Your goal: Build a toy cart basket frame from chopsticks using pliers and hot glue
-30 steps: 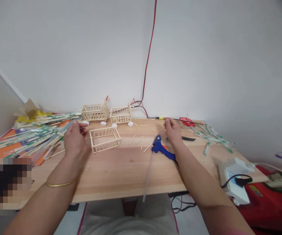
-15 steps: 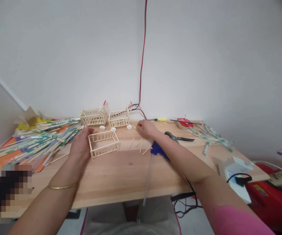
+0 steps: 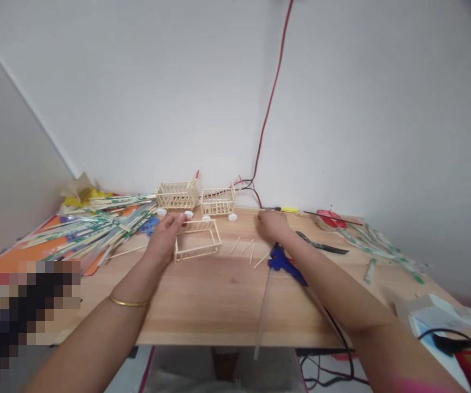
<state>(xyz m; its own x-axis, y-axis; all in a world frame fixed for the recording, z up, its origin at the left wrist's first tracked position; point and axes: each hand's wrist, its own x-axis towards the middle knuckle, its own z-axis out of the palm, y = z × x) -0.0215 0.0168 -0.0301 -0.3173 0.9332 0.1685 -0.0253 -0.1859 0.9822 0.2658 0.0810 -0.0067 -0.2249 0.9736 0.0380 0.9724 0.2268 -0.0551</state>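
Note:
My left hand (image 3: 166,233) is closed at the left end of a small open box frame of thin wooden sticks (image 3: 197,252), gripping it near its upper corner. Toward the back of the table, my right hand (image 3: 275,225) has its fingers curled together; whatever is between them is hidden. Several short loose sticks (image 3: 248,245) lie between the two hands. Under my right forearm rests a blue glue gun (image 3: 285,262) with a clear glue stick (image 3: 263,316) reaching past the table's front edge.
Two finished-looking stick carts with white wheels, a left cart (image 3: 176,195) and a right cart (image 3: 218,202), stand by the wall. Wrapped sticks (image 3: 91,232) pile up at left. Dark-bladed scissors (image 3: 325,247), a red dish (image 3: 331,219) and torn wrappers (image 3: 382,245) lie at right.
The whole view has shifted, so the table's things appear further right. My right hand has moved slightly right relative to the glue gun. My left hand remains at the stick frame.

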